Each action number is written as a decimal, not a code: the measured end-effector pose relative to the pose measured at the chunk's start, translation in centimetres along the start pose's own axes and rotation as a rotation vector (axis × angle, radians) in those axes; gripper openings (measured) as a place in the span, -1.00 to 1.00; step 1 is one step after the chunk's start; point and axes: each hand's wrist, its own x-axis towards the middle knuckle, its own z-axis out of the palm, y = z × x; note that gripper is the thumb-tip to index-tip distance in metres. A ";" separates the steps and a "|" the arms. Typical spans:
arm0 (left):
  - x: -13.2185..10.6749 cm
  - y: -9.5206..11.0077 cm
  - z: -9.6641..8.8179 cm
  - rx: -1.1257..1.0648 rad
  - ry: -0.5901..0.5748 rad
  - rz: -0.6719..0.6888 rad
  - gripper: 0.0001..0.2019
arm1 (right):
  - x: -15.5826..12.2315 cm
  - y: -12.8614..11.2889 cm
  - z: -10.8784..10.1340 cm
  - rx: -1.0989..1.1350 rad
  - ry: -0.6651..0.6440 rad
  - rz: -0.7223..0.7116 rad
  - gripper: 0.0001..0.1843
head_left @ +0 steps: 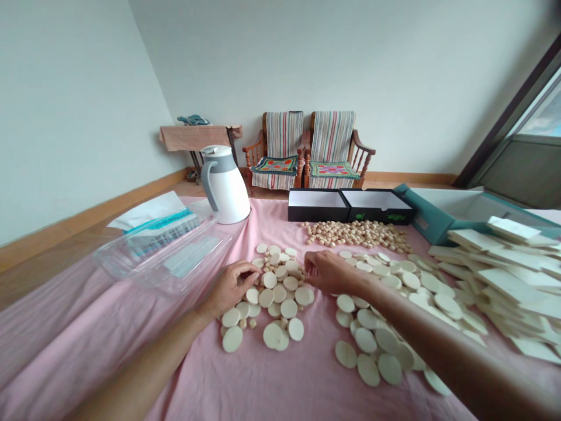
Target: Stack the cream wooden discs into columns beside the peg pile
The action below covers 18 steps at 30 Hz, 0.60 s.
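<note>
On the pink cloth, my left hand (232, 285) is at the left side of a loose group of round wooden discs (266, 298). Its thumb and fingers curl together in a pinch, and what they hold, if anything, is too small to make out. Across the same group, my right hand (324, 272) bends down at the right edge with fingers closed and mostly hidden from view. Small wooden beads lie among these discs. A larger spread of discs (368, 340) lies under and around my right forearm.
Behind my right hand is a heap of small wooden beads (359, 235), backed by a black box (318, 214) with two sections. Thin wooden boards (512, 257) and a teal box (432, 219) stand right. A white jug (230, 190) and clear plastic packaging (127, 257) are left.
</note>
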 end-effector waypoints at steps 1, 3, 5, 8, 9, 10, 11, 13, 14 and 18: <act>0.0 0.1 0.0 0.003 0.000 0.000 -0.82 | -0.1 -0.2 0.5 -0.006 0.008 0.015 -0.87; 0.0 0.2 -0.1 0.007 -0.001 0.003 -0.81 | -0.1 -0.3 1.4 -0.021 0.037 0.035 -0.85; 0.0 0.3 -0.1 0.009 0.002 0.005 -0.81 | 0.0 -0.1 1.8 -0.030 0.064 0.031 -0.84; 0.0 0.3 -0.1 0.007 0.002 0.000 -0.80 | 0.4 0.9 1.0 -0.045 0.092 0.020 -0.84; 0.0 0.3 -0.1 0.006 0.003 -0.001 -0.81 | 0.6 1.5 0.3 -0.058 0.107 0.041 -0.82; 0.0 0.3 -0.1 0.004 0.002 0.000 -0.80 | 0.9 2.1 -0.4 -0.080 0.131 0.083 -0.80; 0.0 0.2 -0.1 0.002 0.002 0.002 -0.80 | 1.2 2.8 -1.2 -0.099 0.160 0.127 -0.78; 0.0 0.2 -0.1 0.000 0.000 0.004 -0.80 | 1.8 4.1 -2.6 -0.130 0.219 0.210 -0.75; 0.0 0.2 -0.1 0.000 -0.001 0.004 -0.80 | 2.1 4.5 -3.1 -0.142 0.258 0.249 -0.73; -0.1 0.4 -0.2 -0.004 -0.003 -0.006 -0.81 | 2.4 4.2 -2.9 -0.101 0.299 0.190 -0.70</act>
